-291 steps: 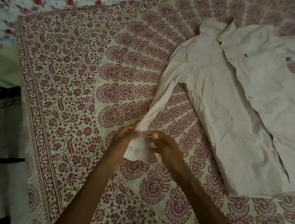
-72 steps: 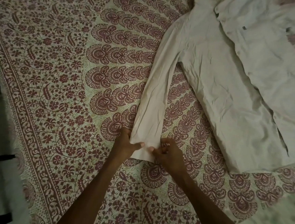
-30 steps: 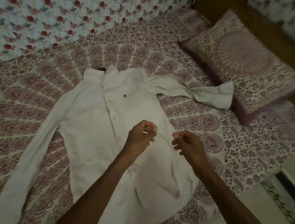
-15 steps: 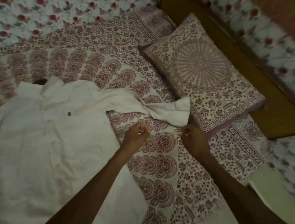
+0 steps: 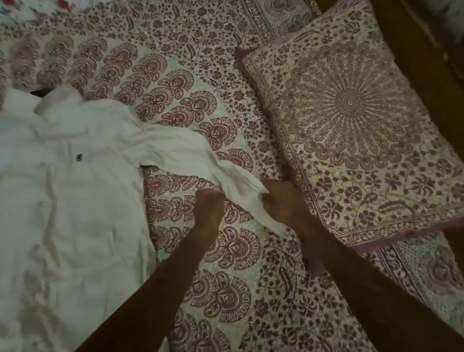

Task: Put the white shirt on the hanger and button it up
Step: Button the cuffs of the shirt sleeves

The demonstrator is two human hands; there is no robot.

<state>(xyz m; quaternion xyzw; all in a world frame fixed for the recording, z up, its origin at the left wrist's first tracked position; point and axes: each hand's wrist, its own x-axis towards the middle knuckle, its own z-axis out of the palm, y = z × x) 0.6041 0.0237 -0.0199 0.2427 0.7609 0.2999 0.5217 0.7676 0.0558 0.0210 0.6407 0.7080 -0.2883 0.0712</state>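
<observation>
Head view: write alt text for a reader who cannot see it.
The left hand and right hand grip the end of one sleeve of a white shirt lying on a patterned bedspread. A matching pillow sits beside the right hand.

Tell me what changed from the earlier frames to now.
The left hand and right hand let go of the cuff they were working on, crossed over the white shirt toward the pillow, and now grip the other sleeve at its bunched end. The shirt's body still lies flat on the patterned bedspread.
</observation>
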